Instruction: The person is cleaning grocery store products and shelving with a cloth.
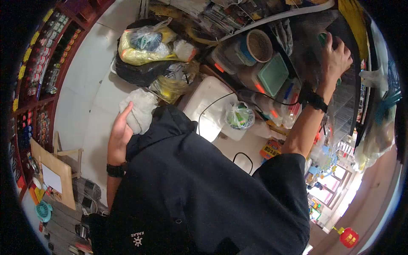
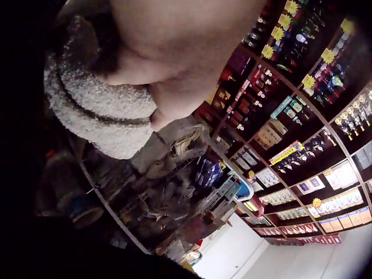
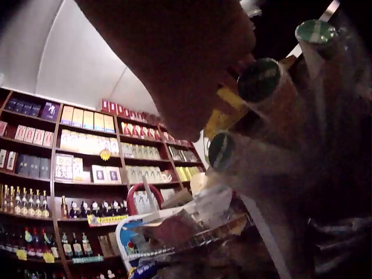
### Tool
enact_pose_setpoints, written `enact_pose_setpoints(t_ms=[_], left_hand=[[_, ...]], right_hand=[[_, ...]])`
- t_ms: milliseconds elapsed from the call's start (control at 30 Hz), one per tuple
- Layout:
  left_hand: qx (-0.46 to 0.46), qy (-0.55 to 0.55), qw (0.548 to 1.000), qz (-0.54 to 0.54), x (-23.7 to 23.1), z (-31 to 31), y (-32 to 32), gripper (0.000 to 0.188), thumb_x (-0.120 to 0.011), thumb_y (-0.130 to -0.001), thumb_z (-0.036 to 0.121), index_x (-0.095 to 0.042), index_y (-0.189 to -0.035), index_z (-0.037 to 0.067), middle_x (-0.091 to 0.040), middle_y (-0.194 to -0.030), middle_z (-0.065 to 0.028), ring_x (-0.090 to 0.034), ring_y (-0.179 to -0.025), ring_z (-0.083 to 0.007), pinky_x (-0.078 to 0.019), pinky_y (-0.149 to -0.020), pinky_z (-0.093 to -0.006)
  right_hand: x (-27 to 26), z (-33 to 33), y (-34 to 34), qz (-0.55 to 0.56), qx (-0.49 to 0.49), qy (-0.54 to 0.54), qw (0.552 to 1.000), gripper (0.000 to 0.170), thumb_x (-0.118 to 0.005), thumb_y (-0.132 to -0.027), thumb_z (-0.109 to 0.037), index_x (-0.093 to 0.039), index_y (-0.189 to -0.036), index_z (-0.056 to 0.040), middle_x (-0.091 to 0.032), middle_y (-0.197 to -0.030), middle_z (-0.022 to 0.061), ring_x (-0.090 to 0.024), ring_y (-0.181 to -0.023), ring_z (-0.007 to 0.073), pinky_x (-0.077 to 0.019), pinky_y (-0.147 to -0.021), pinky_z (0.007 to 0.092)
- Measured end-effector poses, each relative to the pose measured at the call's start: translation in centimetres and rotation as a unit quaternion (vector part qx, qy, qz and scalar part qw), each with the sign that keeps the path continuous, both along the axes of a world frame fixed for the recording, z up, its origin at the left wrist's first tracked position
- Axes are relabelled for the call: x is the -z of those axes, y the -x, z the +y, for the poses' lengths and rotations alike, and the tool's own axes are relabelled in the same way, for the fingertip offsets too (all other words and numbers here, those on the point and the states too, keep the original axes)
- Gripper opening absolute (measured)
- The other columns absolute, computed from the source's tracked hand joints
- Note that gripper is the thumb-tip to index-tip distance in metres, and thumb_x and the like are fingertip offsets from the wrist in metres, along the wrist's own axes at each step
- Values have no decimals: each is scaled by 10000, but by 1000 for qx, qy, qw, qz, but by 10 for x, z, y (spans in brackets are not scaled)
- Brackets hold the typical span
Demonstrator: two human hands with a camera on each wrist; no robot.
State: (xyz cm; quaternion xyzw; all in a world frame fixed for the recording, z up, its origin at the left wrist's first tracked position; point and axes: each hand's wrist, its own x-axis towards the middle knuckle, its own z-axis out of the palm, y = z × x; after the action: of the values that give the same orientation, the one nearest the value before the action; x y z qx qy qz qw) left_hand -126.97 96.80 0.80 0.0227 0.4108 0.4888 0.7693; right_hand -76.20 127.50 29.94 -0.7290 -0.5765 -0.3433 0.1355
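The left hand (image 1: 120, 135) gripped the pale cloth (image 1: 139, 111), while the right hand (image 1: 336, 63), its hold unclear, probably needed gentle steadiness around the green-ended cylinders (image 3: 260, 81).

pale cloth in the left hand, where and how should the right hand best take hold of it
Likely by the loose edge of the pale cloth facing the right hand, coming in from the right and pinching the layers together: the left hand holds the opposite side, and the cloth looks soft and bunched into thick folds.
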Motion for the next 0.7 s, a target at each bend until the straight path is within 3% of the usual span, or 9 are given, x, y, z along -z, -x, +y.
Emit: enact_pose_setpoints(t_ms=[100, 167, 233, 300, 333, 400, 500, 567, 700], left_hand=[[-17, 5, 1000, 6, 7, -7, 3, 512, -490, -1029, 301, -403, -1416, -23, -514, -1407, -156, -517, -1286, -279, -411, -1087, -432], [-25, 10, 1000, 7, 2, -11, 5, 512, -490, -1029, 301, -403, -1416, -24, -514, -1408, -155, -517, -1287, -277, -408, -1090, -431], [-21, 10, 1000, 1, -9, -11, 5, 509, -488, -1030, 294, -404, -1415, -29, -518, -1407, -151, -518, -1286, -274, -404, -1092, -427], [-30, 7, 999, -7, -8, -15, 6, 506, -489, -1030, 289, -406, -1412, -31, -518, -1407, -152, -516, -1289, -273, -402, -1093, -424], [-38, 4, 999, -13, -8, -16, 7, 503, -490, -1030, 285, -408, -1410, -34, -518, -1407, -152, -513, -1292, -271, -399, -1094, -421], [-51, 5, 998, -20, -5, -22, 9, 485, -491, -1031, 272, -423, -1398, -38, -533, -1387, -150, -523, -1280, -258, -408, -1085, -405], [-65, 9, 998, -26, -2, -25, 11, 472, -495, -1032, 262, -436, -1388, -41, -547, -1367, -148, -532, -1268, -246, -415, -1077, -390], [-57, 17, 998, -26, -1, -29, 15, 476, -498, -1031, 264, -433, -1391, -40, -547, -1367, -148, -531, -1268, -247, -414, -1078, -393], [-52, 23, 997, -45, -2, -32, 20, 479, -516, -1022, 261, -437, -1392, -33, -548, -1365, -146, -533, -1266, -247, -412, -1079, -390]], right_hand=[[3, 9, 26, -52, -65, 30, 996, 777, -436, -842, -776, -574, -1357, -210, -575, -1332, 176, -450, -1306, 432, -307, -1093, 522], [10, 10, 41, -119, -20, 61, 991, 725, -455, -848, -766, -623, -1272, -202, -625, -1227, 197, -535, -1203, 434, -364, -1021, 548], [8, 13, 40, -99, -16, 70, 993, 667, -473, -848, -750, -637, -1247, -241, -644, -1213, 207, -559, -1197, 413, -352, -1015, 578], [-5, 13, 50, -17, 54, 211, 976, 761, -473, -840, -748, -517, -1406, -241, -633, -1261, 197, -536, -1257, 387, -323, -1091, 524], [-9, 11, 55, -18, 51, 211, 976, 761, -473, -840, -748, -517, -1406, -241, -633, -1261, 197, -536, -1257, 387, -323, -1091, 524], [-19, -7, 67, -2, 33, 198, 980, 679, -543, -850, -675, -574, -1360, -227, -657, -1231, 173, -608, -1177, 355, -432, -1020, 467], [-27, -29, 69, 12, -26, 155, 987, 594, -615, -844, -602, -626, -1303, -224, -679, -1184, 161, -636, -1124, 360, -506, -928, 430], [-33, -47, 74, 29, -15, 111, 993, 511, -649, -830, -584, -652, -1251, -295, -696, -1108, 184, -656, -1083, 361, -514, -895, 442], [-47, -131, 99, 76, -45, -13, 996, 445, -666, -854, -535, -681, -1195, -248, -724, -1014, 168, -700, -984, 297, -527, -851, 394]])
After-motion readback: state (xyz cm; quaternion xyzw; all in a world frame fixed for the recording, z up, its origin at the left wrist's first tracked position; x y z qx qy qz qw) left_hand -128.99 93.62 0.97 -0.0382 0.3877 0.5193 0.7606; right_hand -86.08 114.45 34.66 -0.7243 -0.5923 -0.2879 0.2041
